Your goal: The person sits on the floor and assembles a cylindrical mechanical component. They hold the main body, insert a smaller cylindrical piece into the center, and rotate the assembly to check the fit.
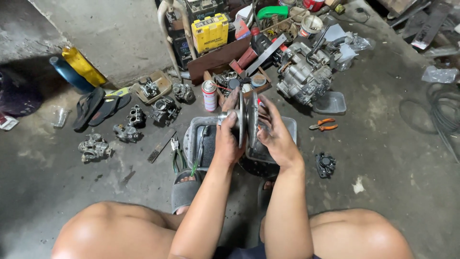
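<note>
Far left on the floor lie sandals [98, 106], then carburetors [128, 125] and pliers [178, 156]. Your left hand [229, 136] wraps around the hub of the pulley [245, 120], fingers curled shut on it. You hold the pulley on edge above a metal tray [197, 139], between your knees. Your right hand [274, 134] presses against its other face, fingers closed over the rim. A spray can [209, 95] stands just behind, an engine [303, 76] farther right, orange cutters [323, 124] beside it
</note>
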